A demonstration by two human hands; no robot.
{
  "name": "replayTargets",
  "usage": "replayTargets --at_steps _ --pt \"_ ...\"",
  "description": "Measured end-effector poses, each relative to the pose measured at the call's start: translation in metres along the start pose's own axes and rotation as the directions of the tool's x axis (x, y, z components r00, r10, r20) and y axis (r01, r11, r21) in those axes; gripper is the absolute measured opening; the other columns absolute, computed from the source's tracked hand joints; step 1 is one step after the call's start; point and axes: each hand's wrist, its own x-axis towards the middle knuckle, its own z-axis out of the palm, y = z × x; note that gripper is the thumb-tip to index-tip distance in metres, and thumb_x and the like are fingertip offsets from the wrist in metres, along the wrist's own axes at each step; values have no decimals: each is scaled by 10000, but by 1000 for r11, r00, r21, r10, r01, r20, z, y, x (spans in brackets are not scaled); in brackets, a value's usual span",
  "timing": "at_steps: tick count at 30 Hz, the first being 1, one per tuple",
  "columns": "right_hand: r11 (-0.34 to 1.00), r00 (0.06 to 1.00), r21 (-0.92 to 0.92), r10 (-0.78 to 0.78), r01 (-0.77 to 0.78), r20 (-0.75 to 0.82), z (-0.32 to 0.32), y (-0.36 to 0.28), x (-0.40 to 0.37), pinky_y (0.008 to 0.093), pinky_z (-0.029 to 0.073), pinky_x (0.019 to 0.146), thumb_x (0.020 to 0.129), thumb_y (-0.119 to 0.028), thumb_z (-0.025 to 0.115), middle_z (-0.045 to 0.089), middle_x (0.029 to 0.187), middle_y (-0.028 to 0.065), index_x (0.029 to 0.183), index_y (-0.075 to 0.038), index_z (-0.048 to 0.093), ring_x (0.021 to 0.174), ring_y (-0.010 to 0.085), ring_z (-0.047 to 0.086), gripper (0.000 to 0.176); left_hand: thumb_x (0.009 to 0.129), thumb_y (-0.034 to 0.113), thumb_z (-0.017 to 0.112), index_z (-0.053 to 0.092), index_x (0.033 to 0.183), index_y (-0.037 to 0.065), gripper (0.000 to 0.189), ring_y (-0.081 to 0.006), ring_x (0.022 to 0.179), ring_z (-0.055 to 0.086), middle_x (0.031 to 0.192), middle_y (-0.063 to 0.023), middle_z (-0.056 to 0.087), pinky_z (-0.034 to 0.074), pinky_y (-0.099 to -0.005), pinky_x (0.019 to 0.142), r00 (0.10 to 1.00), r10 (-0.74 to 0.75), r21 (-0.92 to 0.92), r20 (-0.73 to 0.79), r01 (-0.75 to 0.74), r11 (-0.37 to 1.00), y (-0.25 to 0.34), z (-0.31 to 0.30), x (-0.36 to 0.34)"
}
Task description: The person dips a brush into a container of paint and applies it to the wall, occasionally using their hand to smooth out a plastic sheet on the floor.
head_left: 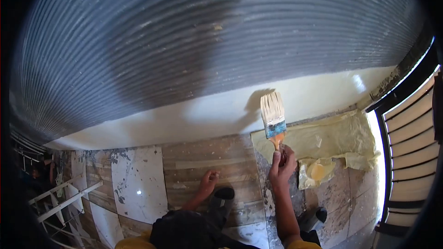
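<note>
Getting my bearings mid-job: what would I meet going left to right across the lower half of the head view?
White slatted metal frame → bare left hand → bare right hand holding an orange-handled flat brush → round orange-yellow object on crumpled yellowish sheeting → black-barred metal grille.

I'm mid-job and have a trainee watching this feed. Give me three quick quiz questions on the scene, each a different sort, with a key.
1. Which hand holds the paintbrush?

2. True or false: the left hand also grips the paintbrush.

3. The yellowish sheet lies:
A) over the left hand
B) on the floor, along the foot of the wall
C) around the paintbrush

Key:
1. The right hand.
2. False; the left hand is well apart from it.
3. B
</note>
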Motion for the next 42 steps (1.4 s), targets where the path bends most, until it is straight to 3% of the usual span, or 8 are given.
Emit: replayTargets --at_steps 2,7,10,20,29,35,38,42 --pt "975 974 -68 -217 213 -58 9 4 6 279 460 605 990 -135 613 651 830 119 1207 57 566 657 132 565 294 977 118 615 649 1115 64 152 -73 775 562 890 15 628 473 -266 715 999 49 31 -1 -49 998 -9 -3 1" --pt "944 936 -90 -326 316 -135 29 -13 31 318 482 561 928 -25 644 644 849 148 1161 23 651 627 233 625 238 992 139 604 647 1130 61 165 -71 779 568 893 7 626 483 -265 703 1000 -12 -10 10 12 1000 -11 -12 -2" --pt "997 1000 -75 9 -7 28 40 -10 35 379 508 655 946 -37 623 666 854 199 1109 43 625 730 298 654 182 998 148 600 647 1142 58 176 -69 769 565 883 8 618 485 -264 688 999 -40 -6 -2 40 999 -16 -16 1" --pt "991 994 -71 -111 111 14 75 103 2 349 390 505 948 10 603 533 746 139 1075 35 613 553 224 518 130 970 100 601 654 1148 59 190 -63 776 556 950 3 634 486 -252 698 999 -31 -36 -37 29 999 -4 -18 0" --pt "957 992 -284 -20 55 125 66 168 -33 451 504 617 989 -77 569 657 910 227 1104 3 612 753 432 651 146 959 76 595 654 1154 64 204 -72 782 546 962 4 633 479 -265 748 999 -52 -15 10 52 999 -8 -15 3" --pt "912 956 -395 205 -109 209 49 171 -40 475 493 601 996 -152 572 621 782 239 1156 -16 565 715 424 643 211 967 85 589 646 1166 69 207 -67 791 544 953 7 619 480 -258 740 999 13 23 36 -14 1000 2 -13 -1" --pt "857 847 -294 490 -424 208 31 159 -49 428 448 526 999 -181 588 602 684 193 1131 -22 540 572 327 612 212 972 86 585 642 1168 69 205 -67 791 546 952 7 619 484 -259 735 999 -25 2 30 25 1000 4 -16 -1" --pt "639 665 198 674 -743 321 8 155 -66 299 330 416 998 -201 600 571 660 56 1098 -51 541 466 126 486 189 975 90 585 645 1164 69 200 -65 784 544 949 8 619 482 -256 722 999 -32 -6 25 32 999 -1 -19 -2"
